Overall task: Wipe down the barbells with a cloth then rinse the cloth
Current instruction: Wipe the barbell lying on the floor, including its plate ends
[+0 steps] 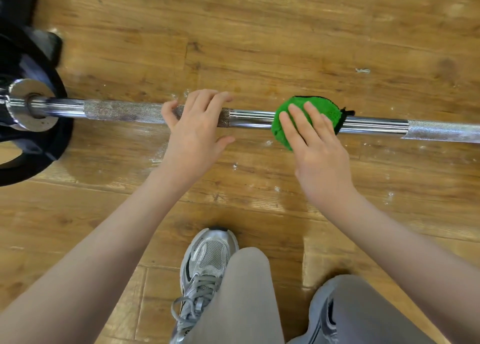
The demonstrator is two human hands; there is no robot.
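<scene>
A steel barbell (124,111) lies across the wooden floor from left to right, with knurled and smooth stretches. A green cloth (319,107) is draped over its smooth middle part. My right hand (317,149) lies flat on the cloth with straight fingers, pressing it against the bar. My left hand (194,130) rests on the knurled part to the left of the cloth, fingers spread and relaxed over the bar, not clasped round it.
A black weight plate (39,141) with a steel collar (28,104) sits on the bar's left end. My grey sneaker (205,271) and trouser legs (249,299) are below the bar. White dust specks mark the wooden floor (259,45).
</scene>
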